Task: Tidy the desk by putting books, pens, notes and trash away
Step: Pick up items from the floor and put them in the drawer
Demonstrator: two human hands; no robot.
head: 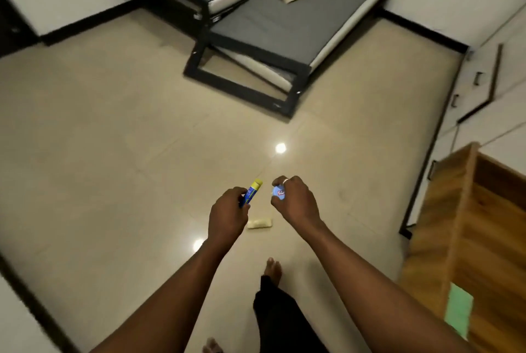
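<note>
1. Blue tube (251, 192) with a yellow cap: one, gripped in the curled fingers of the left hand (227, 214), cap pointing far and right.
2. Small blue-white item (279, 192): one, just right of the tube, held in the curled fingers of the right hand (296, 199); I cannot tell what it is.
3. Pale wad (259, 223): one, on the floor (113, 153), showing between the two wrists.
4. Green note (458, 310): one, on the wooden desk (444, 238), near right.

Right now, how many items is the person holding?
2: a blue, yellow-capped tube in the left hand, a small blue-white item in the right hand. Palms may hide more.
</note>
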